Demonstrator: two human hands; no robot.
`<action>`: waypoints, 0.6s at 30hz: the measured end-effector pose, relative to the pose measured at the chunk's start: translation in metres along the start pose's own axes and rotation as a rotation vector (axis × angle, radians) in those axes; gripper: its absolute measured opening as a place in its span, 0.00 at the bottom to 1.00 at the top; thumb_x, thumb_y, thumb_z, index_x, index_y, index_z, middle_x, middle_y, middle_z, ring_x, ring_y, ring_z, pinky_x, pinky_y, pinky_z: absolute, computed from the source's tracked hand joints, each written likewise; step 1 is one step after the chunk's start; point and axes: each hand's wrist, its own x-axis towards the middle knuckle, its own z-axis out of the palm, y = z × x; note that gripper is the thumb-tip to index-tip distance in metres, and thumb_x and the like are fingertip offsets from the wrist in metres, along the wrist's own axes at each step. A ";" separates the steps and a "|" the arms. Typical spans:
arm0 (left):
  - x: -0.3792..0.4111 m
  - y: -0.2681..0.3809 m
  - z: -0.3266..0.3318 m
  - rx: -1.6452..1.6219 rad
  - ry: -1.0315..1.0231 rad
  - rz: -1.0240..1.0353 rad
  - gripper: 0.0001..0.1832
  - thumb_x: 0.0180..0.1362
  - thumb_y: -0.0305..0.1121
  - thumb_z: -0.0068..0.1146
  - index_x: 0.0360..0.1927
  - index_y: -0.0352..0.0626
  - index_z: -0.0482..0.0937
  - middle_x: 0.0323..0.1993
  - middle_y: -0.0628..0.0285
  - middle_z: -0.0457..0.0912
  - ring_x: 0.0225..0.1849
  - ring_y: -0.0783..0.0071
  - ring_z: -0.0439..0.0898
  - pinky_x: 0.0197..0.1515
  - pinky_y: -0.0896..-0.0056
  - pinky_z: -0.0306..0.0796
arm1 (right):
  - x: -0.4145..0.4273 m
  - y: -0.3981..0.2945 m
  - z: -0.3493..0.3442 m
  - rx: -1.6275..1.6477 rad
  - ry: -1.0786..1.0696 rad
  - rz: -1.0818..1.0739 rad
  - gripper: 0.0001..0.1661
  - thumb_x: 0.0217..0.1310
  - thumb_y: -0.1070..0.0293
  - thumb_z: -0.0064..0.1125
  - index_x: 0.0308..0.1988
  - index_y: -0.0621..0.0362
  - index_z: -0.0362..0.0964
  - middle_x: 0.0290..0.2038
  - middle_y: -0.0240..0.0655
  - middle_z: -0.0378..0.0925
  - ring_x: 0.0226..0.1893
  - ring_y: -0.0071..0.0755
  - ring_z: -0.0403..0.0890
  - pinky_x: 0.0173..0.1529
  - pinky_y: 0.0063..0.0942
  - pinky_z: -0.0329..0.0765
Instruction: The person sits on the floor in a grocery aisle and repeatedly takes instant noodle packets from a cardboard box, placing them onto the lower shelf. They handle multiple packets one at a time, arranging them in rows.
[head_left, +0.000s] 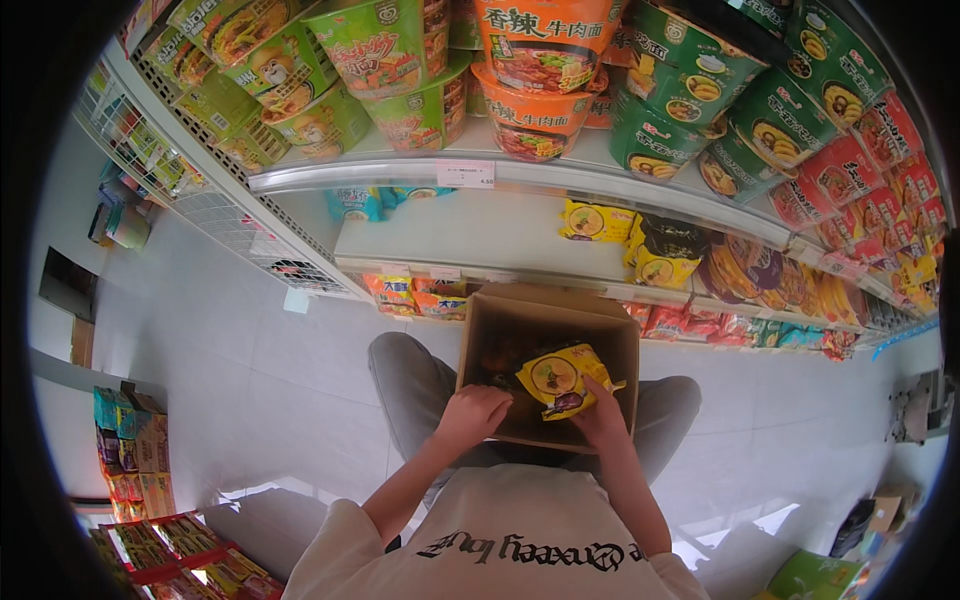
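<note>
An uncovered cardboard box (621, 330) stands between my bent knees, against the front of the lower shelves. My right hand (602, 416) grips a yellow instant noodle packet (559, 375) by its lower right side, over the box opening. My left hand (472, 416) rests at the box's near left corner with its fingers curled; whether they pinch the cardboard cannot be made out. Dark shadow hides most of the box's inside. More yellow noodle packets (664, 259) stand on the middle shelf (465, 232) in front of me.
Stacked noodle tubs, green (382, 52), orange (536, 112) and dark green (667, 112), fill the upper shelf, whose price rail (360, 174) juts above the box. Orange packets (416, 295) sit on the bottom shelf. Wire racks (225, 217) stand left; stacked cartons (154, 450) lie behind left.
</note>
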 end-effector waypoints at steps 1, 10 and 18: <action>0.000 -0.005 -0.002 -0.003 0.012 -0.014 0.04 0.58 0.29 0.64 0.36 0.42 0.84 0.32 0.59 0.85 0.34 0.55 0.83 0.38 0.58 0.77 | 0.009 0.002 0.003 -0.010 -0.005 0.027 0.29 0.69 0.58 0.60 0.64 0.50 0.64 0.59 0.37 0.76 0.59 0.40 0.78 0.63 0.44 0.76; 0.000 -0.013 0.000 -0.042 0.061 -0.045 0.03 0.56 0.28 0.63 0.34 0.43 0.83 0.31 0.58 0.84 0.32 0.53 0.82 0.37 0.56 0.76 | 0.117 0.038 0.023 -0.199 0.107 0.269 0.31 0.74 0.47 0.50 0.69 0.45 0.57 0.65 0.38 0.70 0.63 0.49 0.74 0.67 0.56 0.69; 0.002 -0.013 0.000 -0.034 0.053 -0.054 0.03 0.56 0.28 0.62 0.34 0.44 0.83 0.31 0.59 0.85 0.32 0.53 0.82 0.38 0.56 0.76 | 0.189 0.091 0.012 -0.111 -0.029 0.427 0.38 0.76 0.38 0.36 0.69 0.54 0.60 0.64 0.48 0.72 0.60 0.56 0.76 0.65 0.54 0.73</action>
